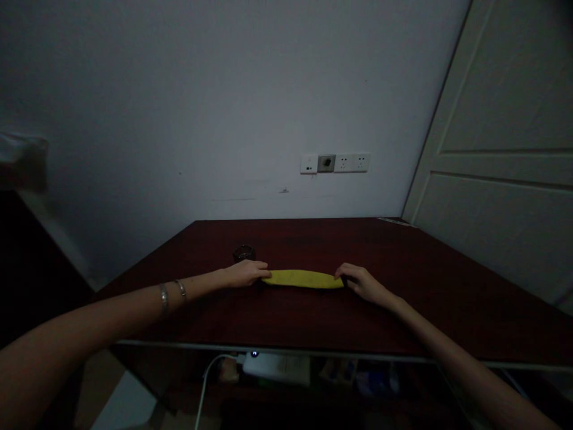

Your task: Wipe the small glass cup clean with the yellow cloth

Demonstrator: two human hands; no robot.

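On the dark red bench (380, 254), about the middle of the top, what is the finding?

One yellow strip (302, 279), lying flat and running crosswise in front of the person. It may be folded cloth, but the material cannot be confirmed from this view.

What is in contact with it?

Both hands. The left grip (245, 273) is at the strip's left end, fingers straight and close together, with the tips against the end. The right grip (360, 283) is at the right end, fingers curved over the top. Both are narrow, not wide. Whether either is clamped on the strip cannot be told, because the thumbs are hidden.

Step in hand?

Judging by position, the strip is being steadied from both ends. Any next move calls for the two grips to act together, since each commands one end.

Count the rest.

One dark round container (244, 253), just behind the left grip. Two metal bangles (163, 298) on the left forearm. One wall socket panel (335, 163) above the bench. Below the bench edge, one white power adapter (276, 368) and one white cable (206, 382). One panelled door (492, 149) to the right.
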